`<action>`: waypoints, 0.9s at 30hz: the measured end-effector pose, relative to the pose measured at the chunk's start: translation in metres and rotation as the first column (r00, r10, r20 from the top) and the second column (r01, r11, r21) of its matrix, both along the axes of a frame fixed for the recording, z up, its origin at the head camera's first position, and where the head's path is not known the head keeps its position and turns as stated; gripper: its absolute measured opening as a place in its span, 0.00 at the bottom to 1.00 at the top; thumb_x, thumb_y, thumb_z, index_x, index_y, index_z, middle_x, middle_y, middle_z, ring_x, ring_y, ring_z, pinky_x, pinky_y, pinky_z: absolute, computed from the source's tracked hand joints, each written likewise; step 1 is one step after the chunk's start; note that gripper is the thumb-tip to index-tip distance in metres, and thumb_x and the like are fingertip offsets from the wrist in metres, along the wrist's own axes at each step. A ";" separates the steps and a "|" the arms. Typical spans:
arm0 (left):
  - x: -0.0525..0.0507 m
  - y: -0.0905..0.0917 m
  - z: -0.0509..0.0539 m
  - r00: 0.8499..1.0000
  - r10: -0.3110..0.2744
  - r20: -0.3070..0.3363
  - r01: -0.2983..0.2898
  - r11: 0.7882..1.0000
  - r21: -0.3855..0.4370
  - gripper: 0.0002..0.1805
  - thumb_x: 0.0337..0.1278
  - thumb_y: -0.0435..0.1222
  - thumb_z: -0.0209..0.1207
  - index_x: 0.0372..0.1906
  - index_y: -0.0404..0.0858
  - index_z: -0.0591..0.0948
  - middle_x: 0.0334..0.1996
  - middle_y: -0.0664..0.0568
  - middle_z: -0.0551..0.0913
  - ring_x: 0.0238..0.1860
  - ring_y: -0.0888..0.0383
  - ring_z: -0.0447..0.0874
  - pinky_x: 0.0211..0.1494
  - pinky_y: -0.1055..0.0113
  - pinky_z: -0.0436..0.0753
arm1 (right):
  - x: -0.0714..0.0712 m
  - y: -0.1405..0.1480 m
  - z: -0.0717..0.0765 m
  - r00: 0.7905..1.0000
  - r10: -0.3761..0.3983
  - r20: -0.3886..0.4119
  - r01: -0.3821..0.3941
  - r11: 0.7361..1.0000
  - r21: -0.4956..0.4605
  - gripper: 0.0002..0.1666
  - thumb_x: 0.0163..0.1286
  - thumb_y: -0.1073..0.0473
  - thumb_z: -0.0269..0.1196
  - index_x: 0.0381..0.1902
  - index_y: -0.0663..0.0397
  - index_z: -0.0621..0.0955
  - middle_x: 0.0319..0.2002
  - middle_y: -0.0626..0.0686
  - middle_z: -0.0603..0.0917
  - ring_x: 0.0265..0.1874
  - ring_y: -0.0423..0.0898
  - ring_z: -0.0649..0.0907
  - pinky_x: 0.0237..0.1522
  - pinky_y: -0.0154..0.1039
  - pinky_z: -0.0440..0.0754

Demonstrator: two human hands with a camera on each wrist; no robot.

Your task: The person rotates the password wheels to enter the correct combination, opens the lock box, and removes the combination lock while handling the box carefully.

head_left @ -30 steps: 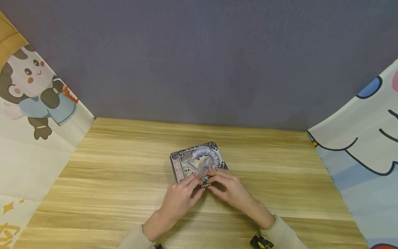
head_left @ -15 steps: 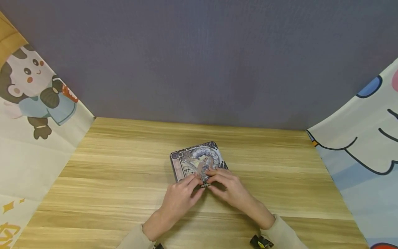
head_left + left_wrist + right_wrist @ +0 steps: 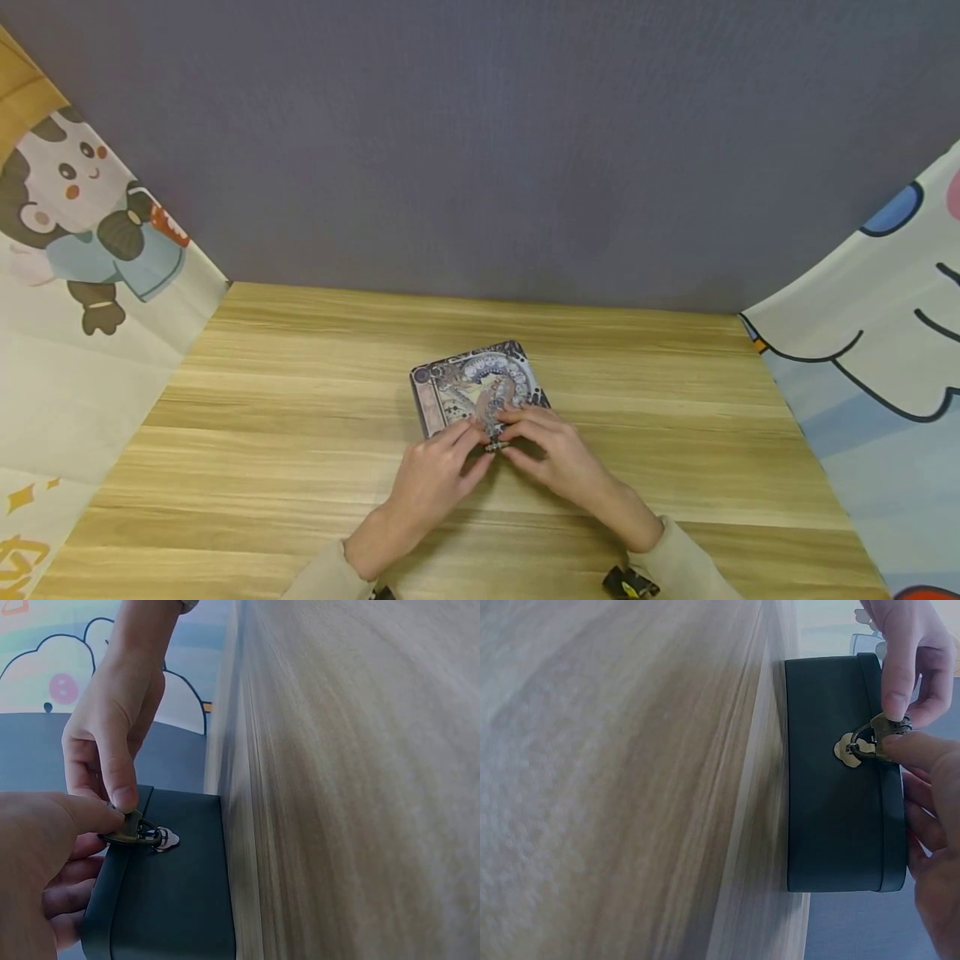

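A dark box [image 3: 832, 817] with an ornate printed lid [image 3: 457, 383] rests on the table. On its near side, a bronze-coloured padlock [image 3: 880, 729] hangs by its shackle from a small metal clasp plate [image 3: 169, 840]. My left hand [image 3: 435, 471] pinches the padlock from the left, between thumb and fingers. From the other side my right hand [image 3: 558, 454] pinches it too, with some fingers lying on the lid. In the right wrist view, ridged rings that look like number dials show at the padlock's end. The fingers cover part of its body.
The wood-grain table [image 3: 285, 383] extends around the box. A grey panel [image 3: 480, 150] stands behind it. Cartoon-printed curtains hang on the left [image 3: 82, 400] and right [image 3: 862, 417].
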State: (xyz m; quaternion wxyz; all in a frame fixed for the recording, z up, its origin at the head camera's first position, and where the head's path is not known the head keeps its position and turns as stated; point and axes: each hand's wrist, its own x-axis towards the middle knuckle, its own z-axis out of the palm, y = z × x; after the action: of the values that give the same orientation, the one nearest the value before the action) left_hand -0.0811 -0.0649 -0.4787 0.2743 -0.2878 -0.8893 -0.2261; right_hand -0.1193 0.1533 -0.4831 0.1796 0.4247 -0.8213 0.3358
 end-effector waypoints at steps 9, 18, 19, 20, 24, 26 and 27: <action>0.000 0.000 -0.001 1.000 0.002 0.001 -0.002 1.000 -0.011 0.17 0.43 0.39 0.81 0.38 0.41 0.86 0.42 0.50 0.90 0.39 0.57 0.92 0.36 0.71 0.92 | 0.000 0.001 0.000 1.000 -0.002 0.011 0.002 1.000 0.007 0.15 0.55 0.64 0.77 0.41 0.54 0.86 0.54 0.56 0.88 0.56 0.56 0.87 0.64 0.58 0.82; 0.000 0.000 -0.001 1.000 0.009 0.010 -0.008 1.000 -0.018 0.17 0.44 0.39 0.80 0.39 0.42 0.86 0.43 0.50 0.90 0.39 0.57 0.92 0.36 0.70 0.92 | 0.000 0.001 0.000 1.000 -0.002 0.007 0.002 1.000 0.001 0.15 0.55 0.64 0.77 0.41 0.54 0.86 0.53 0.56 0.88 0.56 0.56 0.87 0.64 0.57 0.83; 0.000 0.000 -0.001 1.000 0.010 0.012 -0.010 1.000 -0.018 0.17 0.44 0.39 0.80 0.39 0.42 0.86 0.43 0.49 0.90 0.39 0.57 0.92 0.36 0.70 0.92 | 0.000 0.001 -0.001 1.000 -0.002 0.006 0.002 1.000 0.002 0.15 0.55 0.64 0.77 0.41 0.54 0.86 0.53 0.56 0.88 0.56 0.56 0.87 0.64 0.57 0.83; 0.000 0.000 -0.001 1.000 0.011 0.013 -0.011 1.000 -0.019 0.17 0.44 0.39 0.80 0.39 0.42 0.86 0.43 0.49 0.90 0.39 0.57 0.92 0.37 0.70 0.92 | 0.000 0.001 -0.001 1.000 -0.003 0.006 0.003 1.000 0.003 0.15 0.55 0.64 0.77 0.41 0.54 0.86 0.53 0.56 0.88 0.56 0.56 0.87 0.64 0.57 0.83; -0.001 0.000 0.000 1.000 0.009 0.019 -0.008 1.000 -0.017 0.16 0.45 0.39 0.80 0.39 0.42 0.86 0.43 0.49 0.90 0.39 0.57 0.92 0.36 0.70 0.92 | 0.000 0.000 -0.002 1.000 -0.004 -0.001 0.004 1.000 0.004 0.16 0.54 0.64 0.77 0.41 0.53 0.86 0.54 0.56 0.88 0.56 0.57 0.87 0.63 0.58 0.83; -0.001 0.000 0.000 1.000 0.007 0.020 -0.007 1.000 -0.015 0.16 0.45 0.39 0.80 0.39 0.42 0.86 0.43 0.49 0.90 0.39 0.57 0.92 0.36 0.71 0.92 | 0.000 0.000 -0.002 1.000 -0.005 -0.006 0.005 1.000 0.003 0.16 0.53 0.64 0.78 0.41 0.54 0.86 0.54 0.56 0.88 0.55 0.57 0.87 0.62 0.58 0.84; -0.001 0.000 0.000 1.000 0.007 0.020 -0.007 1.000 -0.014 0.16 0.45 0.39 0.80 0.39 0.42 0.86 0.43 0.49 0.90 0.39 0.57 0.92 0.36 0.71 0.91 | 0.000 0.000 -0.002 1.000 -0.005 -0.008 0.005 1.000 0.002 0.17 0.53 0.64 0.78 0.41 0.54 0.86 0.53 0.56 0.88 0.55 0.57 0.87 0.62 0.58 0.84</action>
State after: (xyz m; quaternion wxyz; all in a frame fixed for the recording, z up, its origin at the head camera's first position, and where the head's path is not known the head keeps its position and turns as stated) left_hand -0.0819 -0.0648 -0.4791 0.2643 -0.2845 -0.8944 -0.2219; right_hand -0.1197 0.1534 -0.4849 0.1833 0.4244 -0.8219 0.3327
